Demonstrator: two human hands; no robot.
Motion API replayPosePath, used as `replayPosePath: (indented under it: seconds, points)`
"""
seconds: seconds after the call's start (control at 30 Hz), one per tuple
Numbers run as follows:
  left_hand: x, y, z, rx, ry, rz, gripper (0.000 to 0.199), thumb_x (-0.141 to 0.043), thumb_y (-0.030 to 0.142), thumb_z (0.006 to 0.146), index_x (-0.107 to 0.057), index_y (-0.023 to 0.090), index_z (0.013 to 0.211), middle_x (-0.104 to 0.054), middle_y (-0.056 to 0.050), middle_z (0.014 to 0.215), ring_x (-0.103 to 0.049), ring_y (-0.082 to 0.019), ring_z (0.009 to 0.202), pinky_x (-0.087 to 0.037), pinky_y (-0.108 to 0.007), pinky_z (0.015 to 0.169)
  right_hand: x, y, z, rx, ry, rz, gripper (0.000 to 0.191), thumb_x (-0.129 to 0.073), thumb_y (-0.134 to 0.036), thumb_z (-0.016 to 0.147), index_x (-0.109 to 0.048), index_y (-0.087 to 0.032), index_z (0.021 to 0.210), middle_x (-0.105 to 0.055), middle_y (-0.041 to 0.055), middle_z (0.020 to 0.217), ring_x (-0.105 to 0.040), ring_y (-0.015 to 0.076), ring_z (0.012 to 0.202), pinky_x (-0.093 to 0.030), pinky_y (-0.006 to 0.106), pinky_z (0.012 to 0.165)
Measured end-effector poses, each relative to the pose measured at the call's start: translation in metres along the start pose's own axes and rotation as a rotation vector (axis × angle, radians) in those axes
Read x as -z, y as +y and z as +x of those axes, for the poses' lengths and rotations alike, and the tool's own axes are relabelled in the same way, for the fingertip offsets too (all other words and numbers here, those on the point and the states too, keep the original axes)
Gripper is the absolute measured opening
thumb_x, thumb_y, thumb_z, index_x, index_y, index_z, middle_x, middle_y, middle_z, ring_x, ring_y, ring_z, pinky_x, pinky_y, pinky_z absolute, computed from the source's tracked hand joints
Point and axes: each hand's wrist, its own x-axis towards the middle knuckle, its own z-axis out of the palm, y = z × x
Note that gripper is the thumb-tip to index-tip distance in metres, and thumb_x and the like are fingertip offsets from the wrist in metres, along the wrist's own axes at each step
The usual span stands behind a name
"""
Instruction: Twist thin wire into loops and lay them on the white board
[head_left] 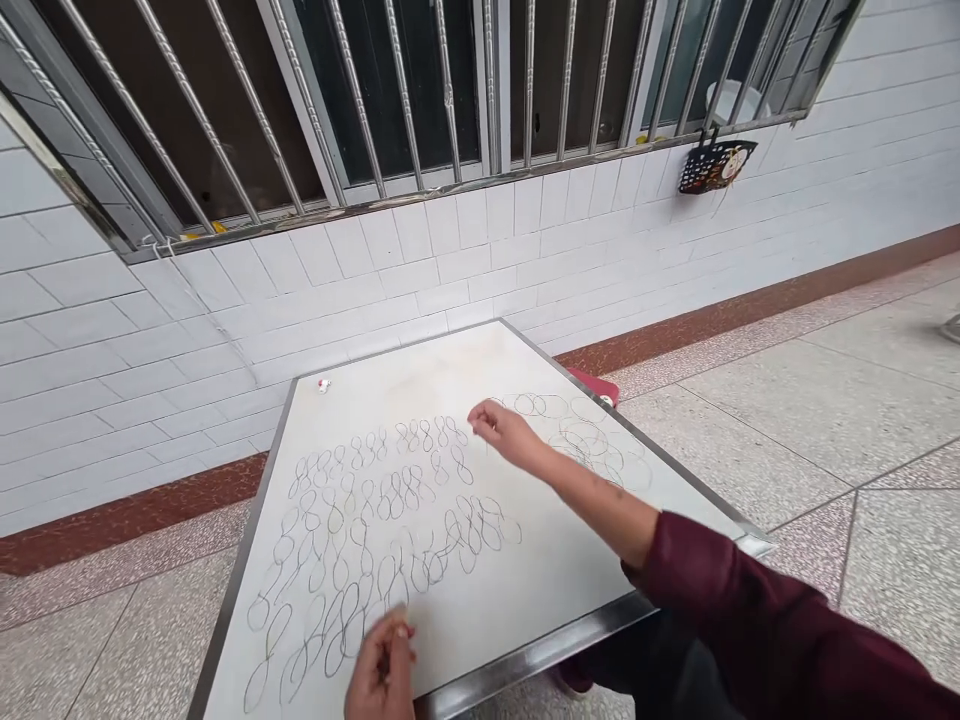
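Rows of thin dark loops, many twisted into figure-eights, lie on the white table (540, 580). My right hand (504, 430) is over the far middle of the table, beside the end of the top row of twisted loops (426, 434); its fingers are pinched together, and what they hold, if anything, is too small to make out. Near the front edge, my left hand (386, 665) has thumb and forefinger pressed together by the nearest loops (345, 625); anything between them cannot be made out. Rounder, untwisted loops (589, 440) lie to the right, partly behind my right forearm.
A tiny red and white item (324, 385) sits at the table's far left corner. Behind stands a tiled wall (465, 250) with a barred window and a hanging black basket (716, 167). Something red (596, 385) shows beyond the table's right edge.
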Motion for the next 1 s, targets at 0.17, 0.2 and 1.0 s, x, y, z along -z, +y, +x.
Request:
replayPosePath:
  seconds: [0.17, 0.2, 1.0]
  points:
    - [0.001, 0.093, 0.0, 0.093, -0.174, -0.396, 0.051, -0.072, 0.051, 0.076, -0.066, 0.018, 0.115, -0.07, -0.014, 0.115, -0.065, -0.026, 0.105, -0.051, -0.037, 0.087, -0.023, -0.047, -0.109, -0.023, -0.07, 0.413, 0.01, -0.052, -0.028, 0.088, -0.057, -0.022, 0.094, -0.062, -0.0002, 0.081, -0.057, 0.014, 0.07, -0.044, 0.025, 0.062]
    - [0.002, 0.103, -0.006, 0.105, -0.229, -0.443, 0.051, -0.072, 0.052, 0.076, -0.068, 0.017, 0.113, -0.071, -0.015, 0.112, -0.066, -0.026, 0.103, -0.051, -0.037, 0.087, -0.024, -0.055, -0.124, -0.021, -0.053, 0.438, 0.009, -0.052, -0.028, 0.088, -0.057, -0.022, 0.093, -0.062, -0.0003, 0.08, -0.057, 0.0142, 0.071, -0.045, 0.026, 0.063]
    - [0.033, 0.096, -0.11, 0.245, -0.276, -0.695, 0.031, -0.082, 0.036, 0.069, -0.077, 0.016, 0.092, -0.068, -0.004, 0.073, -0.061, -0.013, 0.066, -0.052, -0.028, 0.068, -0.024, -0.095, -0.225, 0.3, -0.01, 0.256, 0.01, -0.056, -0.028, 0.092, -0.066, -0.026, 0.092, -0.062, 0.0022, 0.078, -0.058, 0.016, 0.069, -0.048, 0.028, 0.06]
